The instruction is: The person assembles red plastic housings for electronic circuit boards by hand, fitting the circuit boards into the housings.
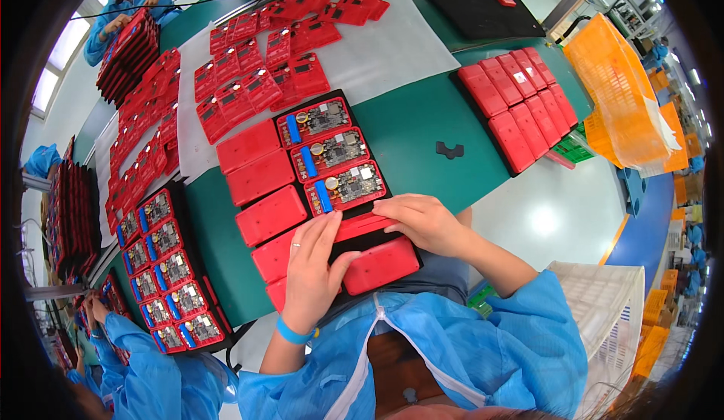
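Pressure is applied by both hands, the left hand (313, 269) and right hand (422, 220) laid flat with fingers spread on a red plastic cover (362, 228) on the black tray (377, 160); nothing is gripped. It is judged light, stiff and smooth, best taken by its long edges.

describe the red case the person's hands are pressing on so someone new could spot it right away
Start at the black tray lying on the green table right in front of the person. Its right-hand column holds three open red cases showing circuit boards; just below them lies the red case. It alone has its cover on and both the left hand and right hand on it.
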{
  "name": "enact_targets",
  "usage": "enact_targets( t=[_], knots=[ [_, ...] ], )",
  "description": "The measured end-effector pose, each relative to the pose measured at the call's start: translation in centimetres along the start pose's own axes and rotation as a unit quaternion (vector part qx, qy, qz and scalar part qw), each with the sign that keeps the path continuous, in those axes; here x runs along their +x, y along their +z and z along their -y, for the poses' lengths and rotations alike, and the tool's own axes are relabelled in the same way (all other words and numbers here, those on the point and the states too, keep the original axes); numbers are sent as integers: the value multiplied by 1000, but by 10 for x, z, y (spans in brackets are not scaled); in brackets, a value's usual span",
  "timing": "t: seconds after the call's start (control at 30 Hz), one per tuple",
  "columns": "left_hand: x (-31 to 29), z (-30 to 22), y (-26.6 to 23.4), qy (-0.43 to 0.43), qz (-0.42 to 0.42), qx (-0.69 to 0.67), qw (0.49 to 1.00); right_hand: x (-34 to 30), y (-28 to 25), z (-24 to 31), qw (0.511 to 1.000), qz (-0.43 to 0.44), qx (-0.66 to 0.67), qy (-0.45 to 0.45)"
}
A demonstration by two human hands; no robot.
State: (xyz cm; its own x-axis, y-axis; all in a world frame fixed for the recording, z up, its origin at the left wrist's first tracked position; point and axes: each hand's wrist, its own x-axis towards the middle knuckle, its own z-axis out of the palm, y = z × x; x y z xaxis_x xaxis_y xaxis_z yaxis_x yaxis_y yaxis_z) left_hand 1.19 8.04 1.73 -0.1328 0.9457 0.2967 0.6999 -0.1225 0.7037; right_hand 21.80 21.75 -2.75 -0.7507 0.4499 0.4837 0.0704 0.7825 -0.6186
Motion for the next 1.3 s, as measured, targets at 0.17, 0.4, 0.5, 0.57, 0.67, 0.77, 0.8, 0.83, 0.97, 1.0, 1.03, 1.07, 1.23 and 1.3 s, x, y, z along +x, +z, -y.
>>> enact_targets(
  t=[0.17, 0.4, 0.5, 0.57, 0.67, 0.77, 0.8, 0.83, 0.97, 1.0, 1.03, 1.07, 1.23, 1.3],
  knots=[
    [8, -3, 31, 58, -33, 41, 997, 2, -9, 3, 998, 11, 26, 65],
    [10, -2, 36, 37, -38, 1, 999, -22, -62, -59, 923, -169, -285, 197],
    [11, -1, 37, 40, -41, 3, 998, -34, -66, -71, 928, -137, -285, 198],
    [11, -1, 37, 38, -40, 3, 998, -39, -65, -75, 932, -105, -334, 89],
    [11, 0, 36, 33, -37, 4, 999, -44, -66, -76, 925, -136, -353, 39],
    [10, 0, 37, 33, -34, 9, 999, -48, -59, -71, 929, -132, -345, 31],
    [10, 0, 37, 32, -34, 10, 999, -49, -56, -67, 935, -116, -333, 41],
    [10, 0, 37, 36, -35, 10, 999, -48, -53, -64, 935, -116, -332, 41],
    [10, 0, 37, 41, -38, 11, 998, -44, -46, -58, 921, -83, -380, 22],
    [10, 0, 37, 41, -39, 11, 998, -44, -45, -57, 915, -73, -397, 23],
    [9, 1, 38, 44, -40, 13, 998, -43, -47, -58, 915, -73, -397, 22],
    [9, 1, 38, 47, -41, 14, 998, -41, -51, -58, 923, -63, -379, 22],
    [7, 2, 38, 44, -45, 23, 998, -15, -46, -14, 972, -82, -221, 7],
    [6, 2, 38, 44, -45, 25, 998, -1, -40, 11, 987, -76, -130, -61]
  ],
)
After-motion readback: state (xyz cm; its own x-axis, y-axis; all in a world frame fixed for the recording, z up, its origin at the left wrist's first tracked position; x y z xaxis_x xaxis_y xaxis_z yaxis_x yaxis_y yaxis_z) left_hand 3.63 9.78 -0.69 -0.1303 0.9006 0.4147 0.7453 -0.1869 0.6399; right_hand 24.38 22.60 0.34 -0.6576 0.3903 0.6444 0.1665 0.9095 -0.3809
